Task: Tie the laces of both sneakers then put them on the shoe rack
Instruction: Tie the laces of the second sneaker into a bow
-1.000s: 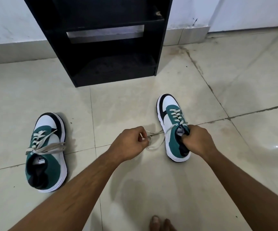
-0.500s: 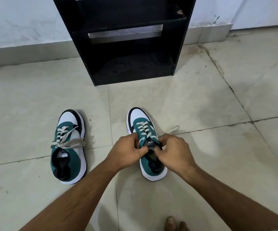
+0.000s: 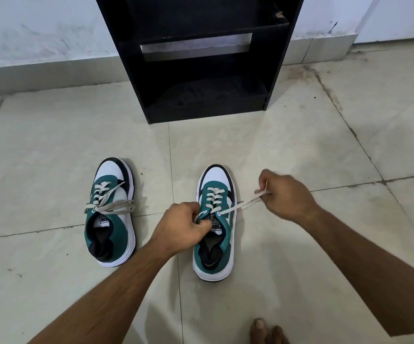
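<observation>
The fingers (image 3: 265,181) of the right hand (image 3: 286,194) are pinched on the free end of a flat off-white lace (image 3: 240,207), drawing it taut out to the right of the shoe, while the left hand (image 3: 185,225) is closed in a fist over the other lace end at the tongue, pressing down on the right-side green, white and black sneaker (image 3: 214,224). That sneaker lies flat on the pale tiled floor (image 3: 52,150), toe toward the black wooden shoe rack (image 3: 201,58), whose lower shelf looks empty. The matching left-side sneaker (image 3: 110,212) rests well apart to the left, its laces loosely crossed (whether properly knotted I cannot tell). Judging from here, the knot on the right-side shoe is only starting. The main risk is the taut strand slipping out of the pinch, or out of its top eyelet, if the pull runs harder than the left hand's hold; the light shoe could also skid sideways on the smooth tile.
</observation>
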